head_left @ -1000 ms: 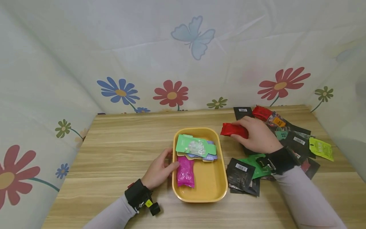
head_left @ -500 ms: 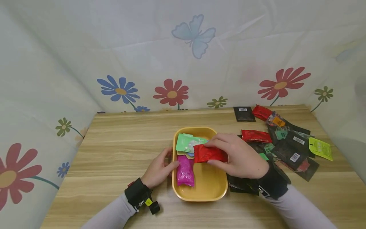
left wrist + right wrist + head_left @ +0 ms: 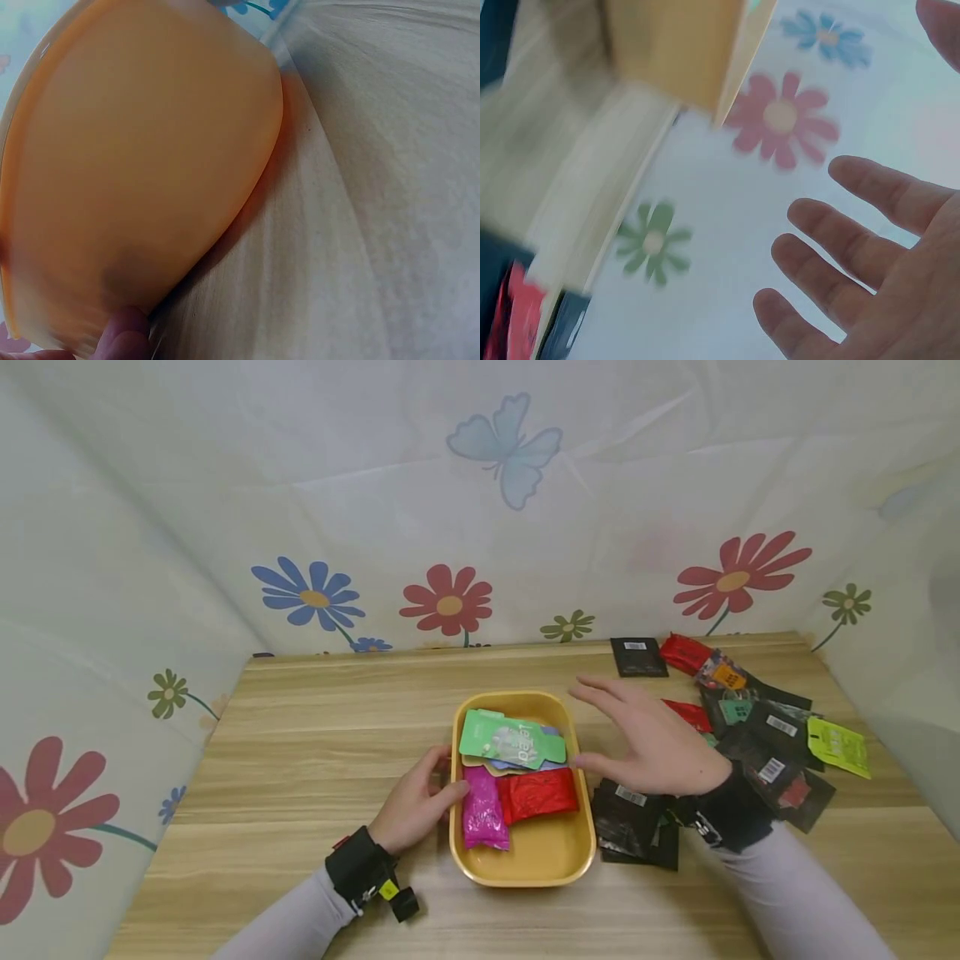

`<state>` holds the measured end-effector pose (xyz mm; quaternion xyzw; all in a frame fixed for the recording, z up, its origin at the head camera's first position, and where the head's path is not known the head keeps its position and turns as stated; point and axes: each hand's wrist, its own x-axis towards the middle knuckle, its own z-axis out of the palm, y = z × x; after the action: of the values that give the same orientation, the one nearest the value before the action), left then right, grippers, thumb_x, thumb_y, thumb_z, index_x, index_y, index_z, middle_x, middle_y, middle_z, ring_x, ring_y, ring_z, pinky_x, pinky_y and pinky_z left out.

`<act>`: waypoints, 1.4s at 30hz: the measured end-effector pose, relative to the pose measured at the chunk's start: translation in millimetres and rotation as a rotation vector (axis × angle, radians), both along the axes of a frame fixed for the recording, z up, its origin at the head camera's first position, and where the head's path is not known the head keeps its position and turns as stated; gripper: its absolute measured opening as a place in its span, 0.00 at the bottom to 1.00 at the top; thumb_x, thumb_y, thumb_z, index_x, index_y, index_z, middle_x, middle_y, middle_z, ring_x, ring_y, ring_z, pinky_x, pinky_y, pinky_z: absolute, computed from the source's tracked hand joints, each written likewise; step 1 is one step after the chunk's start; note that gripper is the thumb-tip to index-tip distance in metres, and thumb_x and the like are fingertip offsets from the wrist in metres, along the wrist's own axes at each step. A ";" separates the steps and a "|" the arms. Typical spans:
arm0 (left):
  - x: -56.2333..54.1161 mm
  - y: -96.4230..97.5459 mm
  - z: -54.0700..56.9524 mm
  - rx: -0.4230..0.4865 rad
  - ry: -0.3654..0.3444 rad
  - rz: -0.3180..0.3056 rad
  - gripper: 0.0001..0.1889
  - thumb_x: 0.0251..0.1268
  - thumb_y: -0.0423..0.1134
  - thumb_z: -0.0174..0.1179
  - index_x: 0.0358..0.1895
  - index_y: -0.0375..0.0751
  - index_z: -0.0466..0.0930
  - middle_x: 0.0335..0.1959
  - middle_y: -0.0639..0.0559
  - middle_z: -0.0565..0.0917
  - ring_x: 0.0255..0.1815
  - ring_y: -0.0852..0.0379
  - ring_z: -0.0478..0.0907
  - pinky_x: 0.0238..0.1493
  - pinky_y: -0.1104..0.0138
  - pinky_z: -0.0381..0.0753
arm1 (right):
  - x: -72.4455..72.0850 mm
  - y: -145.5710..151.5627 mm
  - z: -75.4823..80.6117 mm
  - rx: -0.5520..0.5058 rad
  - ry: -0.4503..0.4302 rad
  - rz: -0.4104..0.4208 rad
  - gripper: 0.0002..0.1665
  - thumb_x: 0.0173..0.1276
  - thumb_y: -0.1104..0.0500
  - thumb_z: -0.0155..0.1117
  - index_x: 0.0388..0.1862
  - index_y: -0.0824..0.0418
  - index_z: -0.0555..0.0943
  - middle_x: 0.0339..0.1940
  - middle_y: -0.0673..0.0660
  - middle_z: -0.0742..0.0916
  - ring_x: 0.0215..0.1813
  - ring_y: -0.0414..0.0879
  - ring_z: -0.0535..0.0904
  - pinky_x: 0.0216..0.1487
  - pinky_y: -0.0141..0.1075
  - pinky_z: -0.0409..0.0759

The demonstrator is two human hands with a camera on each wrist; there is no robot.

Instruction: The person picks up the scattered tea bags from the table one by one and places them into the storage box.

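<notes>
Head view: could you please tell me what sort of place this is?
Probably a screened-off tabletop workspace: a wood-grain table stands before a flower-printed backdrop, which also rises at both sides, and a yellow tray and black packets lie on the tabletop.

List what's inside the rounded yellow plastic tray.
A shiny magenta packet, a shiny red packet, and a flat green packet over partly covered blue and tan pieces; anything beneath is hidden.

Room light soft, fairly even to my eye. Small glints on the red packet [image 3: 542,793]. Left-wrist view: hazy; dark shadow, orange glow on tabletop [image 3: 300,247] along the tray [image 3: 150,150]. Right-wrist view: tray, printed flowers [image 3: 781,117] blurred, fingers [image 3: 881,187] crisper
</notes>
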<state>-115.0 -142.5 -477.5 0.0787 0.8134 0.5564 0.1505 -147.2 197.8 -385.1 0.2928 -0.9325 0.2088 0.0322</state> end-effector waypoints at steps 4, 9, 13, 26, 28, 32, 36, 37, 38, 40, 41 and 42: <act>0.4 -0.7 -1.4 0.002 0.001 0.000 0.30 0.74 0.44 0.62 0.76 0.50 0.65 0.62 0.41 0.79 0.44 0.51 0.88 0.35 0.63 0.91 | -12.3 20.4 -2.7 0.026 -0.020 -0.081 0.52 0.61 0.36 0.76 0.78 0.57 0.69 0.78 0.61 0.72 0.75 0.61 0.70 0.69 0.65 0.76; 1.2 -1.5 -1.3 0.003 0.003 -0.004 0.30 0.74 0.43 0.61 0.76 0.50 0.65 0.62 0.41 0.78 0.44 0.51 0.88 0.35 0.63 0.91 | -25.2 44.9 -7.1 0.080 -0.055 -0.170 0.50 0.63 0.37 0.75 0.77 0.59 0.70 0.76 0.64 0.73 0.76 0.63 0.68 0.70 0.67 0.74; 1.6 -1.6 -0.8 0.008 -0.001 -0.002 0.30 0.74 0.43 0.61 0.76 0.50 0.64 0.62 0.41 0.78 0.44 0.51 0.88 0.35 0.63 0.91 | -34.4 62.0 -14.5 0.127 -0.094 -0.202 0.49 0.62 0.39 0.76 0.76 0.61 0.70 0.75 0.67 0.74 0.74 0.66 0.68 0.70 0.70 0.71; 0.9 -1.1 -1.9 0.003 0.000 0.002 0.30 0.74 0.43 0.62 0.76 0.51 0.65 0.61 0.41 0.79 0.43 0.52 0.88 0.35 0.63 0.91 | -54.5 98.5 -45.7 0.224 -0.202 -0.260 0.50 0.58 0.49 0.80 0.75 0.66 0.70 0.71 0.72 0.77 0.71 0.72 0.70 0.69 0.72 0.70; 0.7 -0.9 -2.2 0.005 0.001 0.002 0.30 0.74 0.43 0.62 0.76 0.50 0.65 0.62 0.41 0.78 0.44 0.52 0.88 0.35 0.63 0.91 | -55.9 101.4 -48.1 0.226 -0.206 -0.256 0.49 0.58 0.51 0.80 0.74 0.67 0.70 0.69 0.71 0.79 0.70 0.71 0.72 0.69 0.71 0.71; 0.4 -1.0 -2.0 0.004 0.000 0.002 0.30 0.74 0.43 0.62 0.76 0.51 0.65 0.62 0.41 0.78 0.44 0.52 0.88 0.35 0.63 0.91 | -57.8 103.4 -51.7 0.211 -0.210 -0.262 0.44 0.58 0.56 0.79 0.72 0.67 0.73 0.66 0.69 0.82 0.66 0.68 0.77 0.67 0.69 0.74; 0.1 -1.0 -1.7 0.003 0.002 -0.002 0.29 0.74 0.43 0.61 0.76 0.51 0.65 0.62 0.41 0.79 0.44 0.51 0.88 0.35 0.63 0.91 | -58.4 102.3 -52.0 0.202 -0.201 -0.269 0.41 0.58 0.59 0.78 0.70 0.67 0.75 0.62 0.69 0.84 0.62 0.66 0.80 0.65 0.68 0.76; 0.0 -0.9 -1.8 0.003 0.003 -0.003 0.29 0.74 0.43 0.61 0.76 0.51 0.66 0.62 0.41 0.79 0.44 0.51 0.88 0.35 0.63 0.91 | -58.2 101.5 -51.4 0.203 -0.195 -0.267 0.40 0.58 0.59 0.79 0.69 0.67 0.75 0.62 0.68 0.84 0.61 0.65 0.81 0.64 0.67 0.77; -0.1 -0.9 -1.7 0.004 0.003 -0.004 0.29 0.74 0.43 0.61 0.75 0.51 0.66 0.62 0.41 0.79 0.44 0.51 0.88 0.35 0.63 0.91 | -57.8 100.4 -50.6 0.201 -0.188 -0.265 0.39 0.58 0.58 0.79 0.68 0.66 0.76 0.61 0.68 0.85 0.60 0.64 0.81 0.64 0.67 0.78; -0.3 -1.0 -1.7 0.005 0.004 -0.006 0.29 0.74 0.44 0.61 0.75 0.51 0.66 0.62 0.41 0.78 0.44 0.51 0.88 0.35 0.63 0.91 | -56.4 96.5 -47.3 0.192 -0.179 -0.259 0.38 0.59 0.57 0.79 0.67 0.66 0.77 0.59 0.66 0.86 0.57 0.62 0.82 0.62 0.66 0.79; -0.4 -1.0 -1.9 0.007 0.004 -0.008 0.29 0.74 0.44 0.61 0.75 0.51 0.66 0.62 0.41 0.78 0.44 0.51 0.88 0.35 0.63 0.91 | -55.0 94.2 -44.6 0.188 -0.174 -0.251 0.38 0.59 0.56 0.79 0.67 0.66 0.77 0.58 0.66 0.86 0.56 0.61 0.82 0.61 0.65 0.80; -0.5 -1.1 -1.8 0.008 0.004 -0.009 0.29 0.74 0.44 0.62 0.75 0.51 0.66 0.63 0.41 0.78 0.44 0.51 0.88 0.35 0.63 0.91 | -53.0 90.8 -41.1 0.181 -0.166 -0.243 0.38 0.60 0.56 0.79 0.67 0.65 0.78 0.58 0.66 0.86 0.56 0.60 0.83 0.61 0.65 0.80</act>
<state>-115.6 -143.6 -479.3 0.0842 0.8111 0.5588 0.1509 -200.2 288.6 -426.1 0.1612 -0.9755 0.1422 -0.0465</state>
